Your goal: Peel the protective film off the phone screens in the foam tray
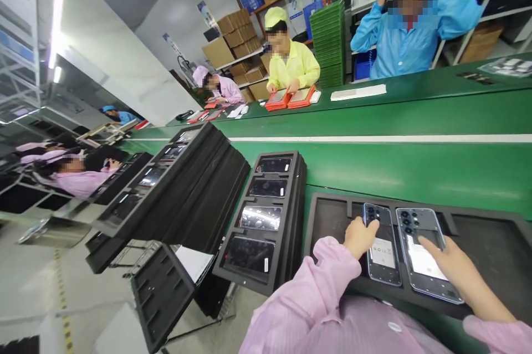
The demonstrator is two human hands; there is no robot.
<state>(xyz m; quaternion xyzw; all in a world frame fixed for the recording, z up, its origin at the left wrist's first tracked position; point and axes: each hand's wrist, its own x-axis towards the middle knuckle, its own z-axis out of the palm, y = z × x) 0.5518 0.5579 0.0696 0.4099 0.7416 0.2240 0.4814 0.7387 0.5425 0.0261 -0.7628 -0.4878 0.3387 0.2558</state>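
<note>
In the head view, the left hand grips the left edge of a slim, blue-edged phone with a glossy back, thumb beside its round lenses, while the right hand grips the right edge of a wider, pale-edged phone, thumb over its white label; both hands' other fingers are largely hidden. Both phones are over the middle of a matte black, compartmented tray at the near edge of the smooth green table, and their slick, rounded-corner bodies seem best held lightly by the rims, kept level and apart.
</note>
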